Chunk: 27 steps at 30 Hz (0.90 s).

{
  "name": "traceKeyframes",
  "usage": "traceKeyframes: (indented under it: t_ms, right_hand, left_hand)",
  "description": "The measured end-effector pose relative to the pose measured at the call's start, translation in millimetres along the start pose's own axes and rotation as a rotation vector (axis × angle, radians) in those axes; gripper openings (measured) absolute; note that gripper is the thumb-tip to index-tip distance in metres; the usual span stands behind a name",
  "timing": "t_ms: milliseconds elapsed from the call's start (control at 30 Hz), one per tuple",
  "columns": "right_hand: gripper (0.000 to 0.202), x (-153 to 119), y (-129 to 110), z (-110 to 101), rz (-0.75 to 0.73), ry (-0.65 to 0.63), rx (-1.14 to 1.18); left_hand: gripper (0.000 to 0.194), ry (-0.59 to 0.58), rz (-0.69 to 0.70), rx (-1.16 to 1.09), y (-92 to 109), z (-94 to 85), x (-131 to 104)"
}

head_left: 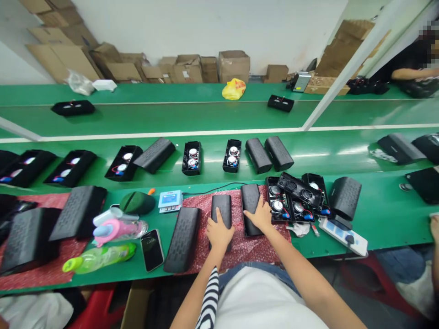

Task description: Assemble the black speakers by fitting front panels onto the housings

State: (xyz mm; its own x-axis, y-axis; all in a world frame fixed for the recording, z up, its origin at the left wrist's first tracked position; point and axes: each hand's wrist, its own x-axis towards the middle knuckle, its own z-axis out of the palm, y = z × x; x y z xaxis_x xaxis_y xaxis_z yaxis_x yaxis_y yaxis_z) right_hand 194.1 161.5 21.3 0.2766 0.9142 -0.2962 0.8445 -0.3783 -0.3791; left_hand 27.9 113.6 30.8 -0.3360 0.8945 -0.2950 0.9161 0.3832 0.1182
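Observation:
Two black speakers with patterned faces lie on red bubble wrap (pixel 240 253) before me. My left hand (pixel 220 233) spans the left speaker (pixel 222 205), index finger stretched along its top, thumb and other fingers at its sides. Across the right speaker (pixel 250 194) reaches my right hand (pixel 261 214), its thumb near the left edge and its fingers by the right edge. A larger black speaker (pixel 183 240) lies left of my left hand. Beside my right hand, several opened speaker housings (pixel 276 196) show round drivers and blue connectors, with a black driver panel (pixel 300 191) lying over them.
A phone (pixel 152 250), a green bottle (pixel 99 258), a pink bottle (pixel 118 230) and a small blue-screened device (pixel 170 201) sit leftward. At right are a power strip (pixel 345 236) and another speaker (pixel 345 196). More housings (pixel 192 157) line the green belt (pixel 212 137) ahead. Co-workers sit on both sides.

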Motion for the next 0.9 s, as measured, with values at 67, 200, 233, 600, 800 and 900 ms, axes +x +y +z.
traceKeyframes:
  t_ms: [67,200,233,600,800,900]
  right_hand:
    - [0.114,-6,-7,2,-0.004,-0.015,-0.12]
    - [0.113,-13,-14,-1,0.013,-0.055,-0.144]
    - [0.113,-14,-15,-2,0.019,-0.067,-0.137]
    - [0.109,-12,-14,14,-0.018,0.016,-0.19]
    - [0.11,-11,-15,15,-0.011,0.013,-0.205]
    - [0.11,-11,-12,14,-0.005,-0.025,-0.16]
  left_hand:
    - [0.102,0.046,0.026,-0.002,-1,3.1,-1]
    - [0.099,0.075,0.038,-0.016,-2,5.0,-2]
    - [0.099,0.079,0.038,-0.014,-3,4.8,-1]
    - [0.098,0.107,0.045,-0.013,-4,5.7,-1]
    - [0.098,0.05,0.008,-0.005,0,4.2,-1]
    - [0.093,0.051,0.017,0.02,0,-1.5,2]
